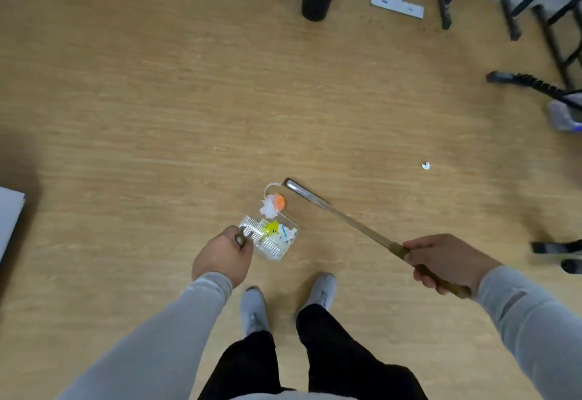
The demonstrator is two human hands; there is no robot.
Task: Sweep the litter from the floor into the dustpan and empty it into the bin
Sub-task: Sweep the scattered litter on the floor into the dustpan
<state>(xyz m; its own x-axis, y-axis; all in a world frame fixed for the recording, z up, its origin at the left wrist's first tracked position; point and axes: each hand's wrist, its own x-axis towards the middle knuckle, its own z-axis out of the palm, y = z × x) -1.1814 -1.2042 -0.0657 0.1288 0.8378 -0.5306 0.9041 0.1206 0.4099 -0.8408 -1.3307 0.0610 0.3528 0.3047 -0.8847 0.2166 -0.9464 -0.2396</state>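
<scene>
Two hands hold tight: right hand (pixel 441 261) grips the long broom (pixel 343 214), pointing up-left; left hand (pixel 223 254) grips the clear dustpan (pixel 274 242).

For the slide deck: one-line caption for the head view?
Left hand holds clear dustpan, right hand sweeps broom at white-orange litter.

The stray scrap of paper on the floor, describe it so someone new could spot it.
Start at the broom head on the wooden floor and look right. The paper scrap lies alone there, small and white, away from the litter at the dustpan.
</scene>
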